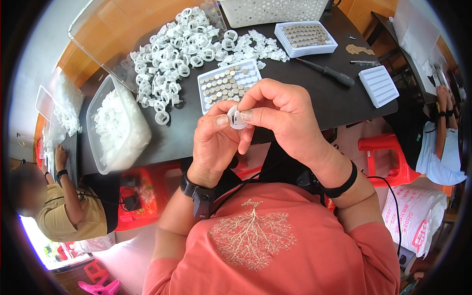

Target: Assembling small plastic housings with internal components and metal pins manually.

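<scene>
Between my two hands, above the table's near edge, is a small round white plastic housing (237,119). My left hand (216,135) pinches it from the left with thumb and fingers. From the right, my right hand (282,110) presses thumb and forefinger at its upper edge; whether a smaller part sits between those fingertips is hidden. Just beyond my hands lies a white tray (202,78) with rows of round silver button cells (223,84). A heap of similar white housings (172,54) spreads behind it to the left, beside a pile of small white plastic parts (255,46).
A clear tub (142,142) of white parts stands left. At the back are a white basket (273,12) and stacked trays (307,49) of cells. A screwdriver (334,73) and another tray (378,86) lie right. People sit at both sides; a red stool (391,157) stands right.
</scene>
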Motion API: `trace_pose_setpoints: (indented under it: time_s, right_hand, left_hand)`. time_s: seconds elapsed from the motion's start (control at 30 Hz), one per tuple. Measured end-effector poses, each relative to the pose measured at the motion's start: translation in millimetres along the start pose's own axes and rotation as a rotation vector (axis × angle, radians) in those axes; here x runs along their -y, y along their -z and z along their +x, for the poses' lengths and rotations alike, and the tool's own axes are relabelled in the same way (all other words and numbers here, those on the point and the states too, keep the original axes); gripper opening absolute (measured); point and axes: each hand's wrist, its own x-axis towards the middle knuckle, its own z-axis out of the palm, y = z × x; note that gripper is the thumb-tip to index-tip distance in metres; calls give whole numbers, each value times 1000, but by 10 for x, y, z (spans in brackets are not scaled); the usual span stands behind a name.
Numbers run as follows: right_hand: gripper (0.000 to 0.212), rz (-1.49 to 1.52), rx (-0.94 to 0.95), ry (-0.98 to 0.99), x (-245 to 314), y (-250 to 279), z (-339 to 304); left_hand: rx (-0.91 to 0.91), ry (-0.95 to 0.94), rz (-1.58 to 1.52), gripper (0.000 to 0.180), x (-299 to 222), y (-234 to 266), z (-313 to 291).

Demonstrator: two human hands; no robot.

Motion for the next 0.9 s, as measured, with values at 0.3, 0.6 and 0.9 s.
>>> trace_pose_setpoints:
  time_s: [0.3, 0.6, 0.9]
  right_hand:
    - [4, -38, -25, 59, -28, -54, -27]
    - [7, -174, -60, 96, -40, -104, -63]
    - [7, -637, -125, 382, -196, -52, -47]
  left_hand:
    - [3, 19, 12, 33, -18, -10, 2]
    - [-33, 16, -18, 30, -11, -32, -9]
    - [-1, 3, -4, 30, -10, -29, -14]
